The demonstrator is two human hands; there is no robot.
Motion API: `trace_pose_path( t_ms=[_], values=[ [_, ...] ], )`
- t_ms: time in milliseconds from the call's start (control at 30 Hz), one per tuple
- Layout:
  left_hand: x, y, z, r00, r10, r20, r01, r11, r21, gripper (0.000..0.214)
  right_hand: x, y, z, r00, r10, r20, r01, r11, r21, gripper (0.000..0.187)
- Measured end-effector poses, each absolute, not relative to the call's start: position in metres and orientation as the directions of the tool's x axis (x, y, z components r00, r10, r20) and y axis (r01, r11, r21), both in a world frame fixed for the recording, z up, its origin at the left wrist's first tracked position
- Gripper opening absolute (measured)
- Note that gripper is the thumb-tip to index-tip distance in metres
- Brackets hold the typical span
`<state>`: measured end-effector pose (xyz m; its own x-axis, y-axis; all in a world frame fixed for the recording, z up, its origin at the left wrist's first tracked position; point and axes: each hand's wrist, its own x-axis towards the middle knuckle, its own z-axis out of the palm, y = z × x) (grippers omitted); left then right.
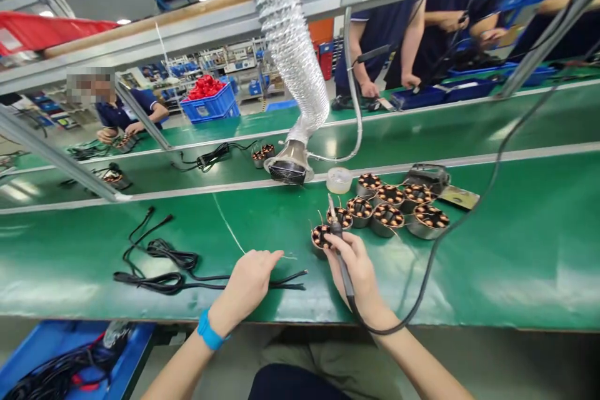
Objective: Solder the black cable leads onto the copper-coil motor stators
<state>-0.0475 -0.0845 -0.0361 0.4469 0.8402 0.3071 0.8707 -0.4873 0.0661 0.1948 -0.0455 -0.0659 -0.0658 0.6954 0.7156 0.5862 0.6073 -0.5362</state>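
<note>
My right hand [359,272] is closed round a soldering iron [338,240], its tip up beside a round copper-wound stator [321,237]. Its black cord [435,250] loops off to the right. My left hand [250,281], with a blue wristband, pinches a thin solder wire [229,228] that trails away over the green bench [515,262]. Black cables [206,278] lie under and left of that hand. Several more stators [398,209] sit in a cluster behind the iron.
A silver fume hose [293,75] hangs down to a nozzle above the bench. A small white tub [339,179] and an iron stand [429,176] sit behind the stators. Other people work at far benches. A blue bin [70,356] of cables sits below left.
</note>
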Motion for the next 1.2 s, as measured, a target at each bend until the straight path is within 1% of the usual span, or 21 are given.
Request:
trace_pose_path(
  t_ms=[67, 100, 233, 300, 433, 533, 633, 700, 767, 900, 1000, 1100, 1200],
  values=[
    [-0.044, -0.087, -0.037, 0.469, 0.846, 0.256, 0.851, -0.510, 0.126, 0.037, 0.191, -0.041, -0.064, -0.117, 0.711, 0.694, 0.633, 0.591, -0.499, 0.031],
    [-0.042, -0.086, -0.037, 0.453, 0.856, 0.248, 0.850, -0.499, 0.170, 0.035, 0.188, -0.040, -0.063, -0.134, 0.719, 0.682, 0.649, 0.584, -0.487, 0.030],
    [-0.036, -0.068, -0.035, 0.241, 0.920, 0.309, 0.842, -0.357, 0.405, 0.031, 0.179, -0.038, -0.063, -0.176, 0.741, 0.648, 0.651, 0.581, -0.489, 0.030],
    [-0.035, -0.050, -0.034, 0.207, 0.925, 0.318, 0.797, -0.348, 0.494, 0.033, 0.177, -0.037, -0.065, -0.189, 0.750, 0.634, 0.627, 0.589, -0.510, 0.032],
    [-0.027, -0.009, -0.039, 0.325, 0.908, 0.265, 0.711, -0.420, 0.564, 0.037, 0.177, -0.033, -0.070, -0.193, 0.774, 0.603, 0.545, 0.595, -0.591, 0.035],
    [-0.028, 0.015, -0.043, 0.412, 0.892, 0.187, 0.656, -0.433, 0.618, 0.034, 0.177, -0.023, -0.072, -0.259, 0.756, 0.602, 0.459, 0.644, -0.612, 0.038],
    [-0.044, 0.028, -0.041, 0.478, 0.876, 0.067, 0.550, -0.357, 0.755, 0.030, 0.178, -0.007, -0.070, -0.370, 0.708, 0.602, 0.381, 0.706, -0.597, 0.039],
    [-0.059, 0.030, -0.037, 0.526, 0.850, -0.019, 0.453, -0.261, 0.853, 0.033, 0.178, 0.005, -0.067, -0.454, 0.671, 0.586, 0.343, 0.739, -0.580, 0.039],
    [-0.070, 0.028, -0.034, 0.548, 0.831, -0.092, 0.378, -0.148, 0.914, 0.039, 0.178, 0.016, -0.062, -0.518, 0.636, 0.572, 0.315, 0.763, -0.564, 0.040],
    [-0.064, 0.028, -0.032, 0.521, 0.835, -0.178, 0.214, 0.074, 0.974, 0.048, 0.176, 0.028, -0.052, -0.583, 0.592, 0.556, 0.281, 0.789, -0.547, 0.046],
    [-0.047, 0.033, -0.030, 0.544, 0.817, -0.190, 0.125, 0.144, 0.982, 0.050, 0.177, 0.029, -0.051, -0.607, 0.590, 0.533, 0.275, 0.785, -0.555, 0.046],
    [-0.041, 0.038, -0.029, 0.524, 0.825, -0.210, 0.144, 0.157, 0.977, 0.053, 0.179, 0.027, -0.058, -0.558, 0.601, 0.572, 0.279, 0.785, -0.553, 0.042],
    [-0.046, 0.042, -0.033, 0.372, 0.894, -0.249, 0.182, 0.193, 0.964, 0.061, 0.180, 0.024, -0.069, -0.478, 0.612, 0.630, 0.323, 0.789, -0.522, 0.044]
  ],
)
